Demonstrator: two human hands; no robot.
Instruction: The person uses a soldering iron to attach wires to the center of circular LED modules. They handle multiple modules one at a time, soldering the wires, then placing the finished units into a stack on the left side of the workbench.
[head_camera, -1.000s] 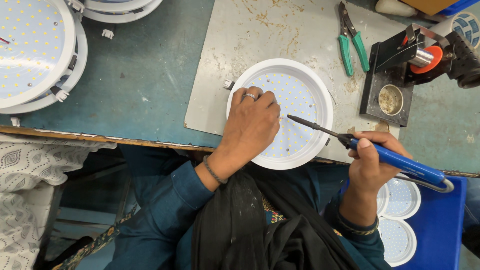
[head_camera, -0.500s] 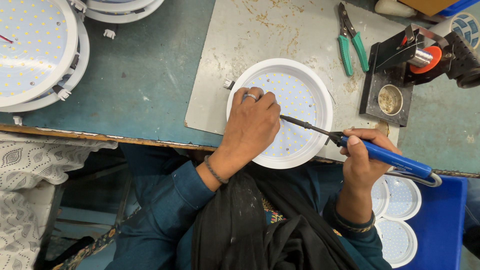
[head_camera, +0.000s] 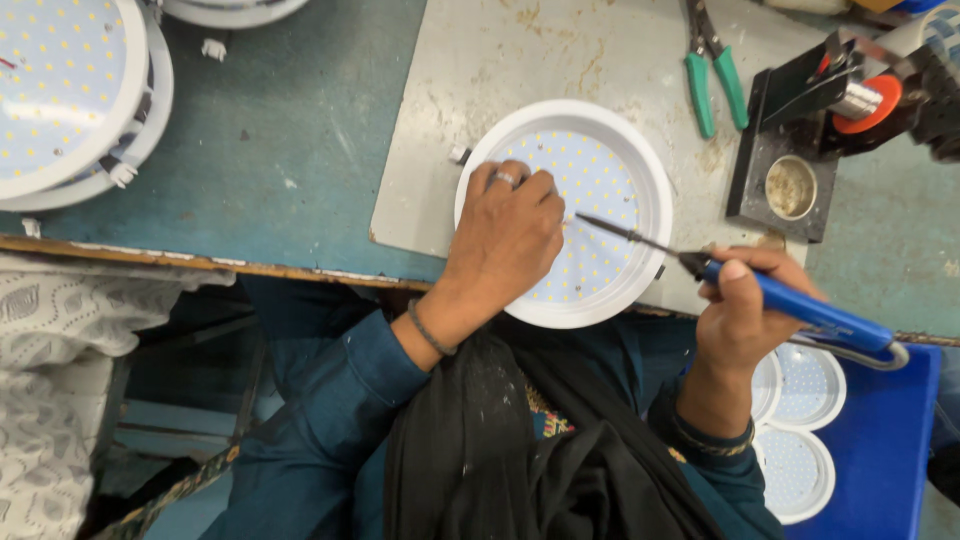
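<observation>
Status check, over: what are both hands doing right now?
Left hand pressing down round white LED panel. Right hand gripping blue soldering iron, tip over the panel. Nothing in the way.

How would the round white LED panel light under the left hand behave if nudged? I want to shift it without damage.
The round white LED panel light lies flat and wide on the grey mat, so it would probably slide, not tip or roll. Its thin rim looks like light plastic, likely stiff. The left hand pressing on it hints it shifts easily. The exposed diodes look fragile.

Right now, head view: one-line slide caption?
Left hand steadies a round white LED panel while right hand touches a blue-handled soldering iron to it.
</observation>
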